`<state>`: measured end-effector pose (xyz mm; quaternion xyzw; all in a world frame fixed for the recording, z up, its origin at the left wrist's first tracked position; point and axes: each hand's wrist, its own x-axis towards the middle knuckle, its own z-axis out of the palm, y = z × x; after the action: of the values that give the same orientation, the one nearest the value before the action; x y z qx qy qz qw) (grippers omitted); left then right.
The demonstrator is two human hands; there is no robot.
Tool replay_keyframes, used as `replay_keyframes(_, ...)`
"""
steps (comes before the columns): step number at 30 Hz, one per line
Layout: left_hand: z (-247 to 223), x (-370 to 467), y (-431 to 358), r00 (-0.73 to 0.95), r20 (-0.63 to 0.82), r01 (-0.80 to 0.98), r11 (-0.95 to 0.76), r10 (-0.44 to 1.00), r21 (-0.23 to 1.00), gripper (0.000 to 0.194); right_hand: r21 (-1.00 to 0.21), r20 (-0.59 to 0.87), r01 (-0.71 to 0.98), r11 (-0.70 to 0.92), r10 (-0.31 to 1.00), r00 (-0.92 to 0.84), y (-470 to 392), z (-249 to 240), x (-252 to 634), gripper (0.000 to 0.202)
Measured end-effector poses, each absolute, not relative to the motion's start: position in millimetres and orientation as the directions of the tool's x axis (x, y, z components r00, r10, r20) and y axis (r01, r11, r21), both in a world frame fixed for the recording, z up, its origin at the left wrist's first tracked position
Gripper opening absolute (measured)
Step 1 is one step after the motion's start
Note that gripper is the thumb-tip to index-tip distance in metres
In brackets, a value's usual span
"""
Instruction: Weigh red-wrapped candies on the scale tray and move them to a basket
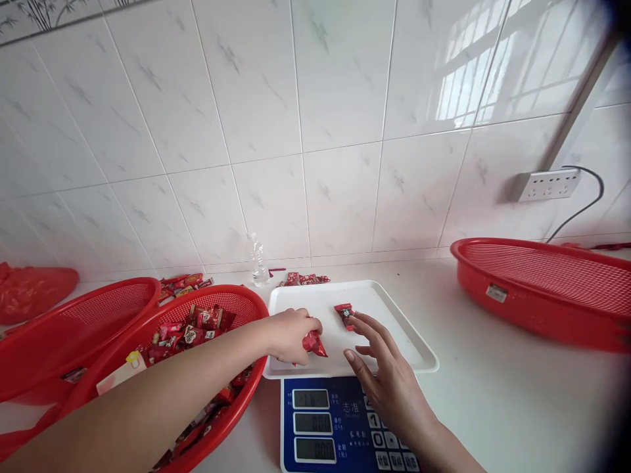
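Note:
My left hand [294, 334] is closed on a red wrapped candy [314, 344] over the left part of the white tray [404, 328]. My right hand [382, 358] has its fingers apart, fingertips close to a second dark red candy [344, 316] lying on the tray; whether they touch is hard to tell. The tray sits on a blue electronic scale [315, 387] with three small displays and a keypad. Under my left forearm stands a red basket [256, 305] holding many wrapped candies [210, 318].
Another red basket [148, 289] stands at the left, beside a red plastic bag [37, 289]. A large red basket [522, 309] is at the right. Along the wall are a clear bottle [257, 259], more candies [303, 280] and a power socket [549, 185].

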<state>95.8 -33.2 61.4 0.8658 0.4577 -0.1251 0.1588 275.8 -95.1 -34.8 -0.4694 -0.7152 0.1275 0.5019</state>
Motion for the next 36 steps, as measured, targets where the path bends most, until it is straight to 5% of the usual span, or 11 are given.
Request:
replay_keyframes(6, 53.2, 116.2, -15.4, 0.635, -0.093, 0.736, -0.563, 0.767, 0.375, 0.059, -0.756, 0.575, 0.419, 0.503, 0.816, 0.057, -96.0, -28.8, 277.8, 0.037)
replay_keyframes(8, 56.4, 129.8, -10.1, 0.674, -0.135, 0.704, -0.577, 0.726, 0.414, 0.07, -0.789, 0.56, 0.365, 0.494, 0.822, 0.099, -94.9, -28.0, 279.9, 0.036)
replay_keyframes(11, 63.1, 150.4, -6.4, 0.68, -0.328, 0.733, -0.596, 0.656, 0.329, 0.08, -0.857, 0.496, 0.239, 0.457, 0.857, 0.139, -92.4, -29.7, 283.1, 0.038)
replay_keyframes(15, 64.0, 168.4, -4.4, 0.652, -0.445, 0.732, -0.664, 0.614, 0.154, 0.047, -0.911, 0.412, 0.112, 0.398, 0.897, 0.163, -90.5, -33.5, 285.6, 0.042)
replay_keyframes(18, 58.8, 168.5, -4.8, 0.645, -0.436, 0.742, -0.652, 0.628, 0.158, 0.04, -0.914, 0.401, 0.133, 0.383, 0.902, 0.161, -90.5, -34.2, 286.9, 0.043)
replay_keyframes(22, 59.1, 142.7, -13.5, 0.72, -0.283, 0.686, -0.711, 0.633, 0.155, 0.041, -0.895, 0.429, 0.207, 0.396, 0.891, 0.147, -90.2, -34.9, 287.1, 0.042)
replay_keyframes(26, 80.1, 82.0, -21.3, 0.743, 0.024, 0.646, -0.727, 0.669, 0.234, 0.039, -0.881, 0.453, 0.23, 0.414, 0.878, 0.154, -89.6, -37.5, 285.8, 0.04)
replay_keyframes(29, 103.5, 14.0, -17.4, 0.546, 0.26, 0.79, -0.593, 0.797, 0.158, 0.04, -0.874, 0.446, 0.276, 0.401, 0.886, 0.127, -89.0, -40.2, 286.8, 0.041)
replay_keyframes(32, 120.1, -62.6, -10.8, 0.281, 0.268, 0.959, -0.282, 0.922, -0.033, 0.044, -0.856, 0.455, 0.328, 0.4, 0.883, 0.111, -88.0, -42.7, 288.4, 0.043)
replay_keyframes(36, 119.9, -149.1, -12.6, 0.0, 0.218, 0.961, 0.06, 0.976, -0.271, 0.051, -0.841, 0.466, 0.37, 0.394, 0.876, 0.124, -88.5, -42.6, 286.8, 0.043)
